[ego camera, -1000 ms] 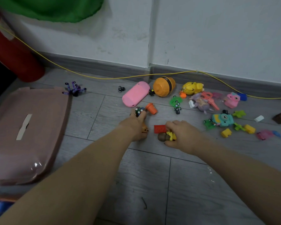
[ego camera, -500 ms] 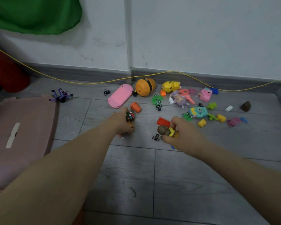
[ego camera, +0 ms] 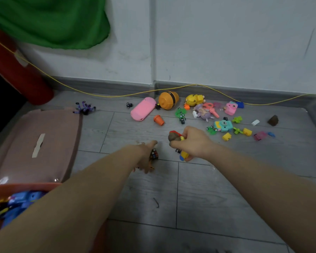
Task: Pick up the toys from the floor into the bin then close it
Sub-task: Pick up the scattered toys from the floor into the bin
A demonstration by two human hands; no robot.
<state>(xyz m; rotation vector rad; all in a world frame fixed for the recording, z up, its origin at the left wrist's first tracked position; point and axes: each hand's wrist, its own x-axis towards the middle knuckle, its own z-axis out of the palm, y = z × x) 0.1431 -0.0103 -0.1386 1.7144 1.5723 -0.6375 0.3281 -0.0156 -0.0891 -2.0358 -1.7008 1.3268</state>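
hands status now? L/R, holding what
Left hand: gripping a small puzzle cube and an orange toy.
Right hand: gripping a handful of small toys.

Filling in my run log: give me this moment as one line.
left hand: holds small puzzle cube | right hand: grips several small toys | bin: open, part-filled | lid: on floor

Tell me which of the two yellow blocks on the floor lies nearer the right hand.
The yellow block below the teal toy camera is nearer the right hand; the other yellow block lies farther right.
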